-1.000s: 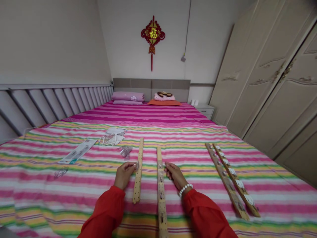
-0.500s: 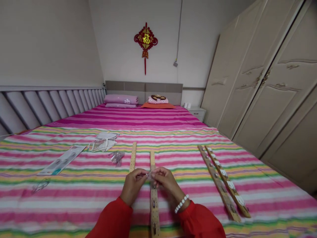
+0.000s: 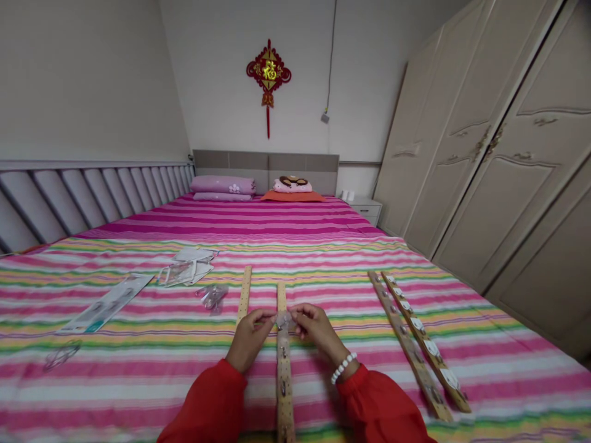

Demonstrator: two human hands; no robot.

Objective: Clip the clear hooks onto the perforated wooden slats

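Observation:
My left hand and my right hand meet over a narrow wooden strip with small holes. Between their fingertips is a small clear plastic piece, pinched from both sides; its exact kind is too small to tell. Nearer to me, several small metal-looking pieces sit along the same strip. A second holed wooden strip lies just beyond my left hand, partly hidden by it. Left of that rests a small clear plastic bag with shiny items inside.
At the right lie two wooden strips, one with clear pieces and one with white pieces. On the left are white packets, a long card package and a loose wire-like bundle. Everything rests on a striped bedspread.
My fingertips have moved slightly apart, showing more of the clear piece stretched between them. The view has shifted a little.

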